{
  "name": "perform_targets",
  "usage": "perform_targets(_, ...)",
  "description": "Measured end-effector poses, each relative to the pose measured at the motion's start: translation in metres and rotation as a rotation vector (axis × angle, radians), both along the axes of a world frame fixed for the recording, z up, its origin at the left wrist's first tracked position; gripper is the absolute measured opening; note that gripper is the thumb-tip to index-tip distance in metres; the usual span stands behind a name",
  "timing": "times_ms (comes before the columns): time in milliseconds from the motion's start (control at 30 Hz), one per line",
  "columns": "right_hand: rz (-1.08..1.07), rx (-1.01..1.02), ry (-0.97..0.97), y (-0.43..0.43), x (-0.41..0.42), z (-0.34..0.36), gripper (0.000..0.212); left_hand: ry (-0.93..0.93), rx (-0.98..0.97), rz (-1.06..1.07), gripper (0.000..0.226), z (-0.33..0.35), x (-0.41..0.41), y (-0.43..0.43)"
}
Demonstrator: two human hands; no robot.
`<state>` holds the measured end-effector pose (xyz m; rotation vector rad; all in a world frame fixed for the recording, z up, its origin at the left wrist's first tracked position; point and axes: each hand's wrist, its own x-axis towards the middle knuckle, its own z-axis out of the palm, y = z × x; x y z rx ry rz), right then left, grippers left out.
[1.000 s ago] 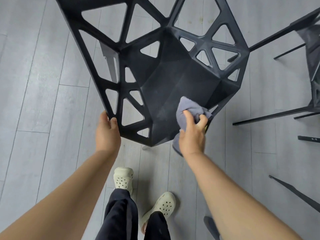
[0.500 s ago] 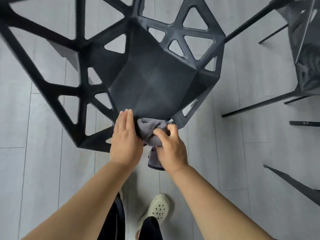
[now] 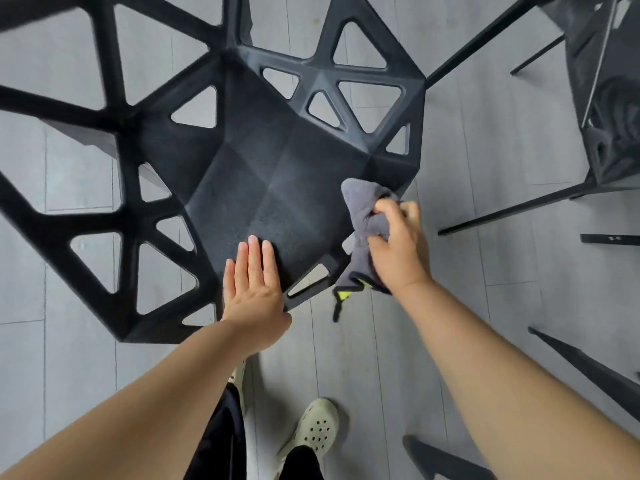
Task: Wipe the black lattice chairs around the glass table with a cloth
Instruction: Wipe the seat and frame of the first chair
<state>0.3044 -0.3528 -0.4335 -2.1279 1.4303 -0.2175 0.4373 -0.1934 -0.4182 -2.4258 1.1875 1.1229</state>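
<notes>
left hand: flat, fingers straight, pressing near edge of seat | right hand: curled around bunched grey cloth, at seat's right near corner | black lattice chair: centre, on grey plank floor | second chair: far right

Matt black plastic all over the lattice chair, finely grained with a faint grey sheen across the solid seat panel, smoother-looking along the ribs out toward 10 o'clock. Soft grey cloth bunched at the seat's 3 o'clock edge, fleecy and fuzzy in the nap, with a yellow-green trim strip at its lower end. Underneath, pale grey wood-look planks on the floor with a low satin finish, and at 6 o'clock a matt, rubbery-looking cream shoe punched with holes.
</notes>
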Motion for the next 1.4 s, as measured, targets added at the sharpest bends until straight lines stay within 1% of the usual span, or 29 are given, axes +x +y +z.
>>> perform_targets(67, 0.028, -0.003, 0.08, -0.03, -0.002, 0.006, 0.035, -0.003, 0.021, -0.005, 0.098, 0.0, 0.001, -0.002)
perform_targets(167, -0.116, -0.017, 0.161, -0.082, -0.005, 0.017, 0.034, 0.029, 0.05, 0.002, 0.1, 0.003, 0.003, -0.004)
perform_targets(233, -0.099, -0.032, 0.247, -0.102, -0.005, 0.024, 0.038, 0.047, 0.052, 0.003, 0.1, 0.004, 0.004, -0.004)
perform_targets(267, -0.072, -0.044, 0.257, -0.104, -0.002, 0.025, 0.041, 0.052, 0.053, 0.005, 0.099, 0.004, 0.006, -0.005)
perform_targets(367, -0.042, -0.041, 0.254, -0.085, 0.017, 0.028, 0.047, 0.064, 0.059, 0.005, 0.098, 0.006, 0.006, -0.005)
perform_targets(433, 0.019, -0.028, 0.28, -0.065, 0.03, 0.028, 0.05, 0.064, 0.06, 0.003, 0.098, 0.006, 0.006, -0.004)
perform_targets(533, 0.097, -0.002, 0.299, -0.042, 0.048, 0.034, 0.049, 0.05, 0.048, 0.0, 0.099, 0.005, 0.006, -0.003)
perform_targets(667, 0.272, 0.019, 0.355, -0.007, 0.063, 0.039, 0.049, 0.025, 0.034, -0.001, 0.101, 0.004, 0.004, -0.001)
perform_targets(767, 0.394, 0.008, 0.367, 0.022, 0.07, 0.043, 0.047, 0.003, 0.015, -0.007, 0.101, 0.004, 0.004, 0.001)
perform_targets(833, 0.463, 0.02, 0.357, 0.044, 0.074, 0.047, 0.048, 0.021, 0.017, -0.018, 0.101, 0.007, 0.006, 0.002)
perform_targets(933, 0.499, 0.066, 0.348, 0.072, 0.079, 0.053, 0.046, 0.063, 0.03, -0.024, 0.099, 0.011, 0.009, 0.003)
perform_targets(1000, 0.452, 0.135, 0.345, 0.082, 0.081, 0.057, 0.044, 0.109, 0.007, -0.046, 0.092, 0.017, 0.018, 0.006)
perform_targets(1067, 0.42, 0.233, 0.351, 0.087, 0.083, 0.061, 0.045, 0.202, -0.095, -0.073, 0.081, 0.029, 0.038, 0.016)
perform_targets(1100, 0.414, 0.276, 0.365, 0.09, 0.084, 0.064, 0.046, 0.249, -0.177, -0.054, 0.072, 0.04, 0.05, 0.025)
perform_targets(1133, 0.405, 0.311, 0.382, 0.096, 0.086, 0.066, 0.048, 0.255, -0.272, -0.008, 0.06, 0.052, 0.063, 0.037)
perform_targets(1167, 0.385, 0.339, 0.391, 0.103, 0.09, 0.07, 0.049, 0.208, -0.381, 0.065, 0.051, 0.064, 0.077, 0.052)
perform_targets(1200, 0.362, 0.368, 0.39, 0.114, 0.095, 0.074, 0.052, 0.117, -0.506, 0.162, 0.046, 0.076, 0.091, 0.066)
perform_targets(1300, 0.348, 0.442, 0.366, 0.166, 0.121, 0.082, 0.057, -0.202, -0.819, 0.476, 0.046, 0.101, 0.139, 0.103)
perform_targets(1333, 0.351, 0.451, 0.365, 0.184, 0.133, 0.082, 0.058, -0.268, -0.877, 0.581, 0.05, 0.104, 0.157, 0.109)
perform_targets(1367, 0.331, 0.454, 0.363, 0.199, 0.146, 0.082, 0.058, -0.283, -0.888, 0.67, 0.055, 0.107, 0.177, 0.112)
perform_targets(1400, 0.293, 0.455, 0.357, 0.211, 0.158, 0.081, 0.057, -0.245, -0.867, 0.745, 0.058, 0.11, 0.196, 0.112)
